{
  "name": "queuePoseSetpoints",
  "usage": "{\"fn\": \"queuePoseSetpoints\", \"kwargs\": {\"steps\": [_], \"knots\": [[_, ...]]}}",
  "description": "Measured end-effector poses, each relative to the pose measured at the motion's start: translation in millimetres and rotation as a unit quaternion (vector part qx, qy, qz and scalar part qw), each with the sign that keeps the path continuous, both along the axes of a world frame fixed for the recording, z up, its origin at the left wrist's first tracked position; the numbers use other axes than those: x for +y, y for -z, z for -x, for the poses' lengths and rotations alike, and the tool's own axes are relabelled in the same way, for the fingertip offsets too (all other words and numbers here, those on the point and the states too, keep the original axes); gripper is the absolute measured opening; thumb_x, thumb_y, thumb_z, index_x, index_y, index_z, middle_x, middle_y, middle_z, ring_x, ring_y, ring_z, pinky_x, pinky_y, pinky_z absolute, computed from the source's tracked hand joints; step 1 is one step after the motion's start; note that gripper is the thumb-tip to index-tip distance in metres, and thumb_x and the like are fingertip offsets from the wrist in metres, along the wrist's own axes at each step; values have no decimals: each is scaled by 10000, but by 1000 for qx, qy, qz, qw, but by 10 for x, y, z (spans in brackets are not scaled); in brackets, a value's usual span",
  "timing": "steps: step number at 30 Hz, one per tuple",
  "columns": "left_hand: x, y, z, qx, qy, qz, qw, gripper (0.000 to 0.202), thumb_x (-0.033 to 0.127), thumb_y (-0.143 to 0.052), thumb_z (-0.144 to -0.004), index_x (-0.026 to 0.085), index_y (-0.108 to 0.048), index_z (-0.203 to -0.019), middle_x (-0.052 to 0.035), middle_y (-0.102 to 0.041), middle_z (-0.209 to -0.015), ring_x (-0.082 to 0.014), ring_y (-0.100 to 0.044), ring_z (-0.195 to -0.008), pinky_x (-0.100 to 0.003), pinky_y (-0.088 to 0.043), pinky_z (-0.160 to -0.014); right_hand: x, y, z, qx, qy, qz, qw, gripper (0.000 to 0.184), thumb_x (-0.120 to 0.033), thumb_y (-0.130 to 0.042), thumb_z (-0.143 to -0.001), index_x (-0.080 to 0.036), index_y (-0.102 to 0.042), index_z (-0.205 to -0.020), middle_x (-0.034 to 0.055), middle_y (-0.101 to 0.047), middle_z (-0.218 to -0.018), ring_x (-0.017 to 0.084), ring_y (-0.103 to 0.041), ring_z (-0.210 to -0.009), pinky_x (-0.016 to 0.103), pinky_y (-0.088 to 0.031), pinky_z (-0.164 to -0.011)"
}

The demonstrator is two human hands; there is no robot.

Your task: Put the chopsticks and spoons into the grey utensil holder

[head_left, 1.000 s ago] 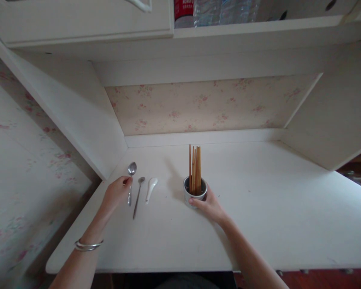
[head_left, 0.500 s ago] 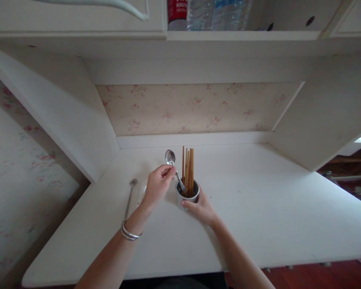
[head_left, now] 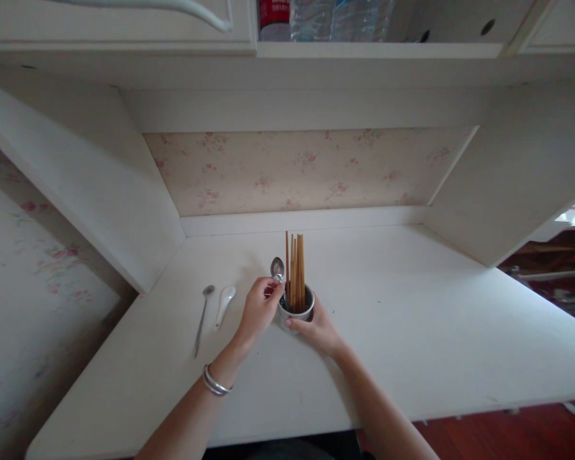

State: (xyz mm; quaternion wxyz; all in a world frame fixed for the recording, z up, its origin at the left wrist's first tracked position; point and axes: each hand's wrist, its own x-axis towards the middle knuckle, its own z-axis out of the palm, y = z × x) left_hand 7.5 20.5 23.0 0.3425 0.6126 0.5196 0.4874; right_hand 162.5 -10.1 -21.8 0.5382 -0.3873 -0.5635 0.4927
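Note:
My left hand (head_left: 261,304) pinches a metal spoon (head_left: 277,267) just below its bowl, which points up. The lower part of the handle is hidden behind my fingers and the rim of a light round utensil holder (head_left: 296,317). Several wooden chopsticks (head_left: 295,271) stand upright in that holder. Around the holder's right side my right hand (head_left: 315,324) is wrapped, thumb on the front. To the left on the white tabletop lie a long-handled metal spoon (head_left: 202,322) and a white soup spoon (head_left: 225,303).
The white table (head_left: 412,326) has a raised back edge and a side panel (head_left: 512,166) at the right. Overhead, a cabinet shelf (head_left: 378,50) holds clear plastic bottles (head_left: 335,19) and a red-labelled container (head_left: 275,16).
My left hand has lowered the metal spoon toward the holder, so its bowl now sits lower beside the chopsticks. The white soup spoon has come into fuller view. My right hand keeps its grip.

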Motion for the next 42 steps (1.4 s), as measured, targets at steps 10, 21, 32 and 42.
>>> {"fn": "queuePoseSetpoints", "kwargs": {"steps": [10,21,32,42], "knots": [[-128,29,13,-143,109,69,981,500,450,-657,-808,163,-554,-1204,-113,-636,-1177,-225,-609,-1065,-333,-473,-895,-21,-42,0,6,-5,7,1000,760,-308,-833,-641,-230,-485,-1311,84,-634,-1245,278,-578,-1158,493,-415,-1020],[-218,119,-59,-230,239,104,938,666,311,-853,-617,164,-540,-1187,-112,-648,-1161,-255,-602,-1087,-359,-464,-933,-98,-124,-149,-15,-60,22,998,858,-253,-804,-674,-287,-374,-1416,98,-522,-1392,279,-517,-1249,509,-408,-1042],[-219,163,-44,-214,213,75,950,651,250,-850,-604,172,-568,-1185,-101,-666,-1143,-240,-627,-1046,-343,-490,-922,-320,-795,218,-44,267,-129,954,146,-259,-656,-821,-226,-650,-963,25,-661,-869,166,-634,-792,313,-516,-748],[-164,318,-48,-193,169,67,964,571,264,-869,-522,186,-656,-1046,-62,-718,-966,-235,-648,-905,-299,-511,-833,59,-788,1777,-407,-146,-120,894,234,-307,-551,-868,-225,-657,-1060,25,-743,-898,184,-695,-819,283,-524,-740]]}}
